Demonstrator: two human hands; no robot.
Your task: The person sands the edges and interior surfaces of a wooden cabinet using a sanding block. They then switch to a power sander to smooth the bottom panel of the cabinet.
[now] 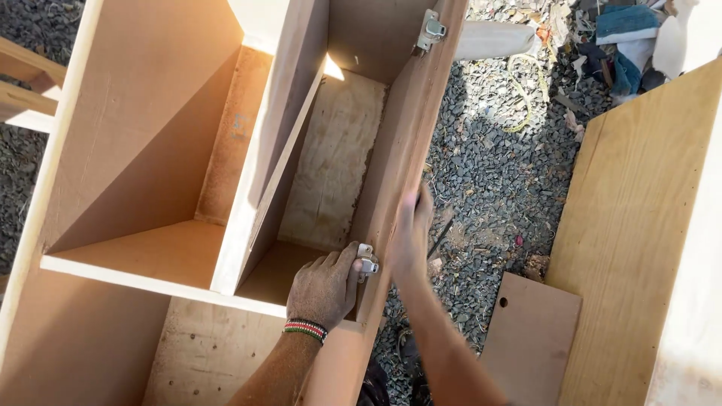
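A bare wooden cabinet (143, 143) lies on gravel, its open side facing up at me. My left hand (325, 289), with a beaded band on the wrist, is inside the cabinet and pinches a small metal hinge (366, 262) against the right side panel (406, 128). My right hand (410, 233) is on the outside of that same panel, level with the hinge, its fingers curled over the panel's edge. A thin dark rod (441, 237) shows just beyond this hand; whether the hand holds it is unclear. A second metal hinge (431, 28) sits farther up the panel.
A vertical divider (282, 135) and a shelf (143, 259) split the cabinet's inside. A large plywood panel (639, 225) and a small brown board with a hole (530, 338) lie on the gravel (496, 173) to the right. Cloth and rubbish (624, 37) are heaped at top right.
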